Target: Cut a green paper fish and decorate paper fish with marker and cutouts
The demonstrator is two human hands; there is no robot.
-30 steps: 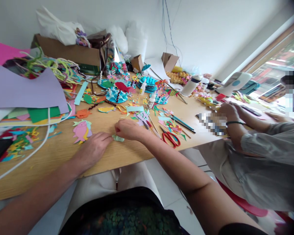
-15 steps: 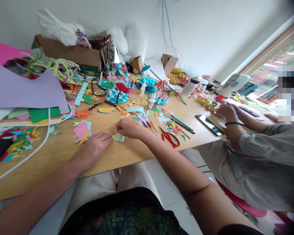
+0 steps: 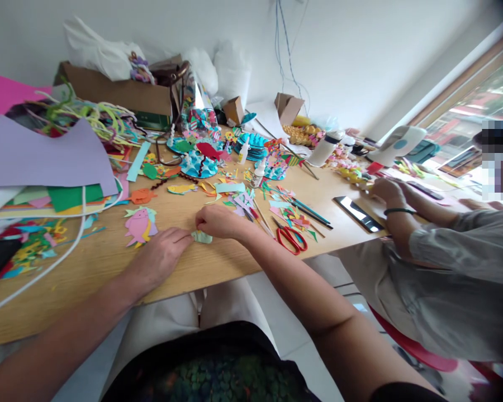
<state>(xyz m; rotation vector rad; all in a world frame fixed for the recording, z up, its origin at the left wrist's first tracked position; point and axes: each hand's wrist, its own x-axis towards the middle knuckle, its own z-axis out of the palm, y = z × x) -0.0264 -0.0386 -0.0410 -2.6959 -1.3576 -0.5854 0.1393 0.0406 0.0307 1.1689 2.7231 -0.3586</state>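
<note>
At the near edge of the wooden table, the person's left hand lies palm down with its fingers loosely spread, the fingertips touching a small pale green paper piece. The right hand is curled over the same piece from the far side, thumb and fingers pinched on its upper edge. The piece is a little scrap of mint-coloured paper, flat on the wood between the two hands; its outline is too small to make out, and no writing shows on it.

Just left of the left hand lies a pink paper fish with green and yellow fins. To the right of the right hand, red-handled scissors rest among coloured offcuts, and a dark phone lies flat further right. There a second person in a grey sleeve works with a hand wearing a green bangle.

Farther back stand small glue bottles, their labels unreadable, and blue patterned paper discs. On the left, a lilac sheet tops a stack of coloured paper. At the wall sits a brown cardboard box with no readable print.
</note>
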